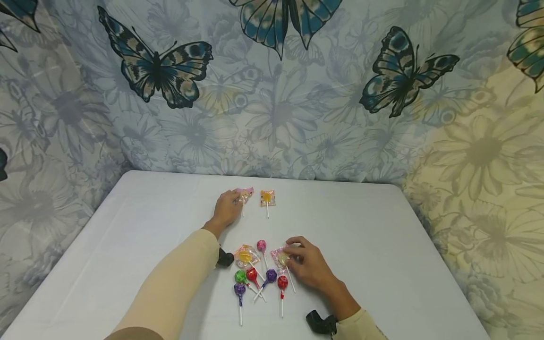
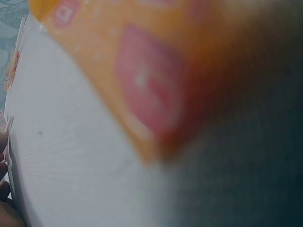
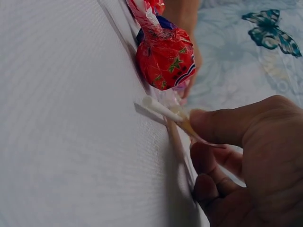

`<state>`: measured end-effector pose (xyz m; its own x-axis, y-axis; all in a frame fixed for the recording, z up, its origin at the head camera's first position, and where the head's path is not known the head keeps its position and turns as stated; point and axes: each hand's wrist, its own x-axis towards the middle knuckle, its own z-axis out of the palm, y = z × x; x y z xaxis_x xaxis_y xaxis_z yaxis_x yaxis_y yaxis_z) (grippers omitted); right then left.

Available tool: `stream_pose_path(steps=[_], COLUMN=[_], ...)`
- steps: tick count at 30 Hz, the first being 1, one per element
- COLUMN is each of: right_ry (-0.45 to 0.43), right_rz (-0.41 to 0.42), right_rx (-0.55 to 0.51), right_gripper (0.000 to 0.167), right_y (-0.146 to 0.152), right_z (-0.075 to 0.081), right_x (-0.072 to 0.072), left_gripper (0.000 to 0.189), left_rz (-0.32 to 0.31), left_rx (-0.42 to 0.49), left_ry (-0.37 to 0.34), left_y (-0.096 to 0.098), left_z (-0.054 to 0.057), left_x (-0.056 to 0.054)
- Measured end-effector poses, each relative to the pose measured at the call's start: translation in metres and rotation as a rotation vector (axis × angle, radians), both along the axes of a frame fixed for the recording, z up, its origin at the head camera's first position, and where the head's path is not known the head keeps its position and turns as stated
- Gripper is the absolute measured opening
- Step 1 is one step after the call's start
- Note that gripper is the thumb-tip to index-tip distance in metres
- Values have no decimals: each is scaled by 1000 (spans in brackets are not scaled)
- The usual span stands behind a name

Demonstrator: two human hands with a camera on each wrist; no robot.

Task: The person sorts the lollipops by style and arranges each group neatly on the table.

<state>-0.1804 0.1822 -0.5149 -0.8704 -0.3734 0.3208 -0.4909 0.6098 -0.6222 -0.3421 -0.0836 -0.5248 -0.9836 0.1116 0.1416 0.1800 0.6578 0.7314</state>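
Toward the far side of the table, my left hand (image 1: pixel 227 208) holds a flat lollipop (image 1: pixel 244 194) in a clear and pink wrapper by its left side, stick toward me. Just right of it lies another flat lollipop (image 1: pixel 267 198) with a yellow head. Nearer, my right hand (image 1: pixel 312 265) pinches the wrapper of a flat yellowish lollipop (image 1: pixel 280 257) at the right of a loose group. In the right wrist view, thumb and fingers grip that wrapper beside the white stick (image 3: pixel 161 109). The left wrist view catches only fingers (image 2: pixel 4 168) of my left hand at its edge.
The group holds an orange-wrapped lollipop (image 1: pixel 246 255) and ball lollipops: pink (image 1: pixel 261 245), green (image 1: pixel 240 276), purple (image 1: pixel 240 289) and red (image 1: pixel 282 282) among them. Sticks partly cross. The white table (image 1: pixel 361 226) meets a butterfly-patterned backdrop (image 1: pixel 280 118) behind.
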Motion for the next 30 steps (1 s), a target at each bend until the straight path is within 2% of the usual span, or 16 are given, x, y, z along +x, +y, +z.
stream_pose_path(steps=[5,10,16,18,25,30], right_ry=[22,42,26,28,32,31], right_rz=[-22,-34,-97,-104,-118,-161], right_rx=[-82,-181,-302,-341,-418,-428], right_gripper=[30,31,34,34,32,30], right_y=[1,2,0,-1,-6,-3], right_z=[-3,-3,4,10,46,55], right_x=[-4,-3,-1,-1,1,-6], left_gripper=[39,40,41,41,39,40], left_rz=[1,-1,-5,-11,-2,-3], left_rx=[7,5,-6,-17,-41,-52], left_ry=[12,-14,-4,3,41,9], left_y=[-1,-1,0,0,0,-1], left_z=[2,1,1,1,7,6], left_x=[0,3,1,0,-3,0])
